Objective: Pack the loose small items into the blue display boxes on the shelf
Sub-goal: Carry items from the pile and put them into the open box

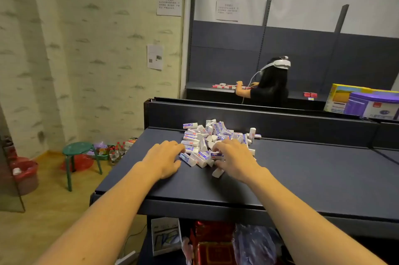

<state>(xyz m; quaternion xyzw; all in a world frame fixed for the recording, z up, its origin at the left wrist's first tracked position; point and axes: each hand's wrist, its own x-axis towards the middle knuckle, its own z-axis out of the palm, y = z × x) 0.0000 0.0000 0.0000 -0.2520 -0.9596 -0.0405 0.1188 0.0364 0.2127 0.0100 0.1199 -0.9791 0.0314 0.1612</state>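
**On the shelf top: hands close in on a heap of loose erasers**

Atop the dark shelf (302,169), a pile of small wrapped items (207,141), seemingly erasers in blue-and-white sleeves, lies heaped near the back rail. Light, stiff and easily scattered, they look best taken by their long sides, a few at a time. The left hand (166,157) rests with relaxed fingers touching the heap's edge; the right hand (234,156) curls its grip around one or two pieces. No blue display box is visible. Beyond, another person works at a far shelf; a green stool (81,150) stands left.
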